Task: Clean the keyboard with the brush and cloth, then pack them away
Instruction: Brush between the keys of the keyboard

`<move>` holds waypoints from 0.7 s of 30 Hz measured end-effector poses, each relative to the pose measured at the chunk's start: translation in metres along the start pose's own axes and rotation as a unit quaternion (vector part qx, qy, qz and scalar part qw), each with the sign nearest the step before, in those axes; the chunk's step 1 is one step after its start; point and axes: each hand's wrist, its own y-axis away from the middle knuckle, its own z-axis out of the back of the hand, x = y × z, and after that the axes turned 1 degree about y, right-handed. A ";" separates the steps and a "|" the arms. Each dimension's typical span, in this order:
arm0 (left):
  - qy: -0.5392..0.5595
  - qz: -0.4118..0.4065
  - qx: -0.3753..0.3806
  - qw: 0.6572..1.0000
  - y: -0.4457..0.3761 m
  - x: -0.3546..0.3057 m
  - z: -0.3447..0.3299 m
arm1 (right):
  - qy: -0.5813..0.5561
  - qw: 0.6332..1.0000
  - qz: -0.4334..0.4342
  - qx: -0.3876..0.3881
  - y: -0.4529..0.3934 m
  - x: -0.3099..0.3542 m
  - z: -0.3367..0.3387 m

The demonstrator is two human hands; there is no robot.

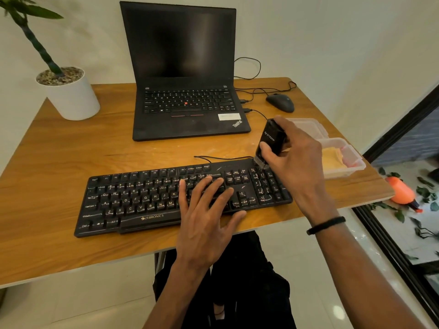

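Fingers of the right hand (293,153) are curling round a black, block-shaped plastic brush (270,143), holding it nearly upright with its short bristles pointing down and touching the far right corner of the long black plastic keyboard (147,198), just above the number pad. The left hand (204,205) is lying flat, fingers spread and straight, pressing on the keys right of centre, seemingly steadying the board.

The keyboard's long axis is running from about 8 o'clock to 3 o'clock across the wooden table (59,162), tilted slightly. From the bristles, nearly all the uncleaned length is lying toward 9 o'clock, so the sweep probably has to travel leftward along the rows, and the flat left hand is sitting right in that path; it would likely need to shift first.

At 3 o'clock from the right hand, just beyond it, a clear plastic box (346,162) is standing open with a yellow cloth (332,160) folded inside, its clear lid (306,125) lying behind at about 1 o'clock. The right hand is much the nearer to both.

Counted: one brush, one cloth, one box, one lid, one separate keyboard. Farther off, at 12 o'clock, a black laptop (185,67) is standing open, with a black mouse (280,102) at 1 o'clock and a white potted plant (71,96) at 10 o'clock.
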 end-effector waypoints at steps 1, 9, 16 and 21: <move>-0.001 0.000 -0.001 1.000 0.000 0.000 0.000 | 0.006 1.000 0.001 0.005 0.001 -0.002 -0.003; 0.002 0.001 -0.001 1.000 0.000 0.000 0.000 | 0.012 0.999 -0.014 0.040 0.027 -0.008 0.010; 0.000 0.004 0.001 1.000 0.000 0.000 -0.001 | -0.002 0.995 -0.051 0.083 0.063 -0.003 0.043; -0.002 0.002 -0.001 1.000 0.000 0.000 0.000 | -0.014 0.995 -0.058 0.078 0.050 0.005 0.054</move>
